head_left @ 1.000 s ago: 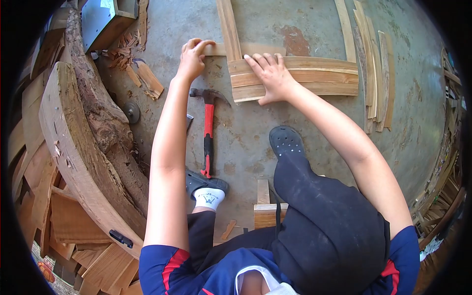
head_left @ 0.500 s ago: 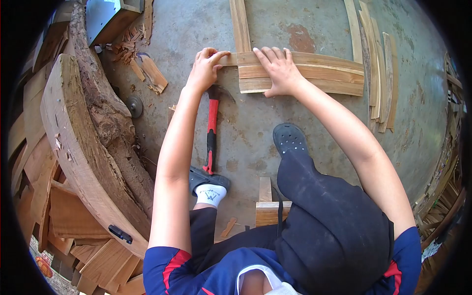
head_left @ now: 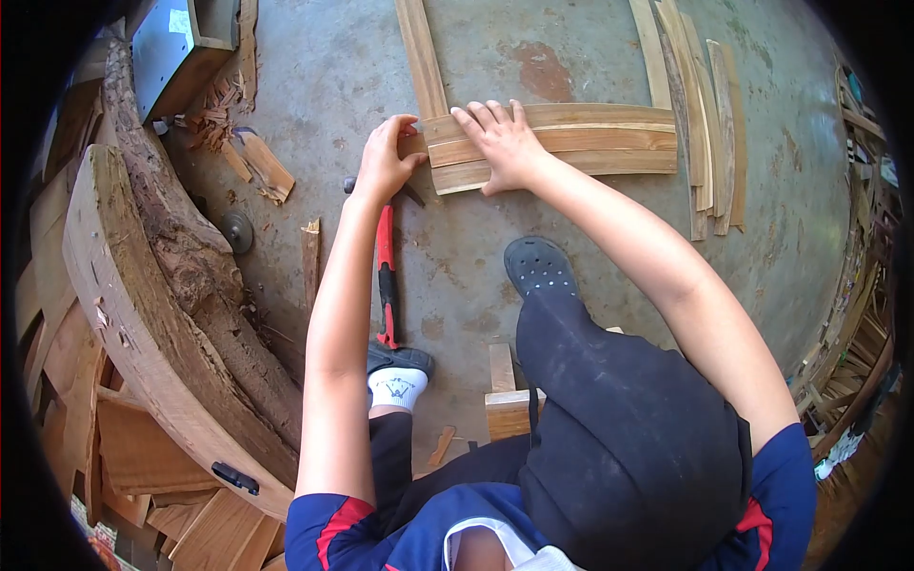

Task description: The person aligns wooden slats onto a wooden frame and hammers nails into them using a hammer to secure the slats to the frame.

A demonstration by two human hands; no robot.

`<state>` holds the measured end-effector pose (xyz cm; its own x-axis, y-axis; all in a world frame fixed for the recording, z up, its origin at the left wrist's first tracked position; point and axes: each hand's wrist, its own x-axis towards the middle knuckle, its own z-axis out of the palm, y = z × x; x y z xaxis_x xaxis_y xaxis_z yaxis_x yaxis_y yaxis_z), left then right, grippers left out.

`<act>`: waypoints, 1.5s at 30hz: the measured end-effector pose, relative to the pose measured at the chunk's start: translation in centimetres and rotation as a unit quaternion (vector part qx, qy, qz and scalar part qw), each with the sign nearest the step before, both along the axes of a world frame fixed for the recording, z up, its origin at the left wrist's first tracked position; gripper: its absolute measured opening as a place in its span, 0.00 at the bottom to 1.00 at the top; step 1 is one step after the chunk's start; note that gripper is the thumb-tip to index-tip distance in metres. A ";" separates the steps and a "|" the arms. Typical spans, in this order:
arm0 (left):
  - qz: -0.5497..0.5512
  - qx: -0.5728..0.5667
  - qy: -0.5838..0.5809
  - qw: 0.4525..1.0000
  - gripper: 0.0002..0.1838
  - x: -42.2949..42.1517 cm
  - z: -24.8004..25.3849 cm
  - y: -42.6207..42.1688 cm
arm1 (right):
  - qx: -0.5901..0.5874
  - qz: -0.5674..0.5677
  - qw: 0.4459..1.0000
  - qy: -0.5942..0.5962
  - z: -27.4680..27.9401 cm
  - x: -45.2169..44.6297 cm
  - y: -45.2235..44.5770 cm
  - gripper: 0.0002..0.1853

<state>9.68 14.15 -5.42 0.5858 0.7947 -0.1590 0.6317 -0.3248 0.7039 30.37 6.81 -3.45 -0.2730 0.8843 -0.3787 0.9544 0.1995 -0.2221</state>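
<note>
A flat panel of several wooden slats [head_left: 600, 140] lies on the concrete floor, its far edge over the near ends of two wooden strips. My right hand [head_left: 503, 147] rests palm down near its left end, fingers spread. My left hand [head_left: 386, 157] is just beside that left end, fingers curved and thumb apart; I cannot tell whether the fingertips touch the wood. Under my left wrist lies a hammer with a red and black handle [head_left: 387, 266], its head partly hidden by the hand.
A long log [head_left: 181, 219] and a thick curved board [head_left: 143, 314] lie at the left, beside piled boards. Wood splinters [head_left: 217, 119] lie near a metal-sided box [head_left: 176, 57]. Loose strips [head_left: 705, 124] are at the right. My shoe [head_left: 539, 266] stands below the panel.
My left hand has let go of a wooden strip that stuck out at the panel's left end, and its fingers have opened. My right hand stays on the panel. The whole view has shifted slightly.
</note>
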 end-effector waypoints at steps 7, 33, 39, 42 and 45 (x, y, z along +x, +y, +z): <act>0.059 0.047 0.003 0.997 0.21 -1.5 1.1 -1.0 | -0.044 -0.005 0.999 0.007 -0.5 0.2 0.2 0.76; 0.313 0.005 -0.033 0.949 0.15 -2.4 6.8 -10.5 | -0.151 -0.001 0.989 0.000 0.6 0.0 0.3 0.74; 0.259 -0.004 -0.008 0.966 0.11 -0.6 10.4 -10.3 | -0.148 -0.009 0.989 -0.003 0.7 -0.2 0.3 0.74; 0.229 0.015 -0.010 0.973 0.11 0.4 9.6 -10.8 | -0.152 -0.013 0.988 -0.005 0.7 -0.2 0.3 0.74; 0.200 0.027 0.035 0.979 0.10 1.1 6.7 -10.7 | -0.155 -0.013 0.988 -0.002 0.7 -0.2 0.4 0.74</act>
<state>10.79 3.46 1.25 0.2156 0.9665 -0.1392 0.7624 -0.0775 0.6425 30.16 7.23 -2.76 -0.2502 0.7321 -0.6336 0.9592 0.0982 -0.2652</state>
